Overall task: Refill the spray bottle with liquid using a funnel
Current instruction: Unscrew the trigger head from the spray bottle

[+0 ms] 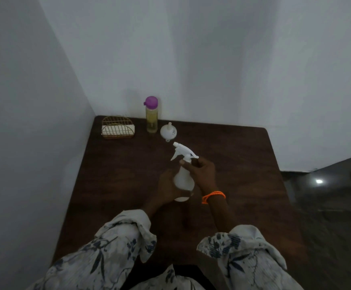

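Spray bottle, white, centre of frame, upright on dark bench; long axis vertical, nozzle toward upper left. Left hand fingers wrapped round body; right hand fingers clamped on neck collar under trigger head. Step judged: unscrewing; brace body, twist collar only, lift straight. Funnel, inverted, and oil bottle stand above; wire holder, upper left.
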`<action>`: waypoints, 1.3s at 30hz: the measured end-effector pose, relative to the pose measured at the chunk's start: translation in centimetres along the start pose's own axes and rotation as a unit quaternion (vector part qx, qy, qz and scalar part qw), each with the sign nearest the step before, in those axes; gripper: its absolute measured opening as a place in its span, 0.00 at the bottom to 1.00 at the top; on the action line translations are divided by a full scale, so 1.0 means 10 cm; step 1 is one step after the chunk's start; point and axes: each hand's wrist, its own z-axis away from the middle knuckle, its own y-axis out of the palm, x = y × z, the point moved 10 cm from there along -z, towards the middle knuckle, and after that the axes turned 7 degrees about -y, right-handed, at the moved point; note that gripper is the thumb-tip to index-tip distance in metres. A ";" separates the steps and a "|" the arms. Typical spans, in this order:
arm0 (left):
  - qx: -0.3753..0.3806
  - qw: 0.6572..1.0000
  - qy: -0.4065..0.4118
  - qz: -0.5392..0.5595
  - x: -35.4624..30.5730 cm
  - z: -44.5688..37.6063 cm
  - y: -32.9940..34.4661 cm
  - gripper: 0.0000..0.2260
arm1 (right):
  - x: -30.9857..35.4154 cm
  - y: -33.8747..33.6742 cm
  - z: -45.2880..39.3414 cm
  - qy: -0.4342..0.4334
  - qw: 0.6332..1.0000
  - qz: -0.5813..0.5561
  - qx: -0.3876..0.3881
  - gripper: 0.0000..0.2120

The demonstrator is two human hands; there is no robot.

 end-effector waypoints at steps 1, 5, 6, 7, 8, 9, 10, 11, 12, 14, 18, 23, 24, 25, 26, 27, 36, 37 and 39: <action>0.006 1.000 0.000 0.004 0.02 0.03 -0.03 0.47 | 0.02 0.04 0.00 0.008 0.999 -0.001 0.032 0.12; 0.016 1.000 0.013 0.010 0.07 0.05 -0.15 0.48 | 0.11 0.14 0.01 0.029 0.991 -0.019 0.126 0.13; 0.016 1.000 0.007 0.004 0.08 0.05 -0.16 0.47 | 0.14 0.14 0.01 0.026 0.991 -0.020 0.130 0.13; 0.017 1.000 0.002 -0.003 0.09 0.05 -0.17 0.47 | 0.18 0.14 0.02 0.019 0.992 -0.022 0.126 0.13; 0.017 1.000 0.001 -0.005 0.09 0.04 -0.17 0.46 | 0.23 0.14 0.02 0.009 0.993 -0.024 0.116 0.14; 0.016 1.000 0.001 -0.002 0.07 0.04 -0.18 0.46 | 0.27 0.13 0.02 -0.001 0.994 -0.023 0.104 0.15; 0.015 1.000 0.001 0.003 0.06 0.03 -0.18 0.46 | 0.30 0.13 0.01 -0.008 0.995 -0.020 0.093 0.17; 0.013 1.000 0.002 0.004 0.05 0.04 -0.18 0.46 | 0.33 0.12 0.00 -0.011 0.996 -0.019 0.085 0.18; 0.011 1.000 0.000 0.006 0.04 0.03 -0.19 0.46 | 0.35 0.11 -0.01 -0.010 0.996 -0.019 0.081 0.19; 0.009 1.000 -0.001 0.014 0.03 0.03 -0.20 0.45 | 0.36 0.10 -0.03 -0.004 0.996 -0.027 0.090 0.18; 0.008 1.000 -0.008 0.012 0.03 0.00 -0.23 0.42 | 0.39 0.18 -0.02 0.010 0.989 -0.052 0.136 0.15; 0.010 1.000 0.008 0.002 -0.04 -0.01 -0.21 0.44 | 0.51 0.11 -0.05 -0.026 0.995 -0.020 0.096 0.22; 0.008 1.000 0.008 0.001 -0.04 -0.01 -0.21 0.44 | 0.51 0.08 -0.06 -0.021 0.996 -0.022 0.087 0.22; 0.007 1.000 0.007 -0.001 -0.04 -0.01 -0.22 0.44 | 0.49 0.06 -0.08 -0.011 0.996 -0.026 0.084 0.22; 0.008 1.000 0.005 -0.004 -0.04 -0.01 -0.21 0.44 | 0.47 0.05 -0.08 -0.003 0.996 -0.029 0.086 0.21; 0.010 1.000 0.004 -0.007 -0.04 -0.01 -0.21 0.44 | 0.46 0.04 -0.09 0.001 0.995 -0.031 0.092 0.19; 0.006 1.000 0.011 -0.009 -0.15 -0.03 -0.18 0.46 | 0.57 0.02 -0.10 -0.030 0.995 -0.023 0.087 0.21; 0.004 1.000 0.008 -0.007 -0.15 -0.03 -0.19 0.47 | 0.57 0.02 -0.12 -0.030 0.995 -0.024 0.091 0.20; 0.001 1.000 0.007 -0.005 -0.16 -0.04 -0.20 0.47 | 0.59 0.02 -0.13 -0.035 0.994 -0.018 0.103 0.19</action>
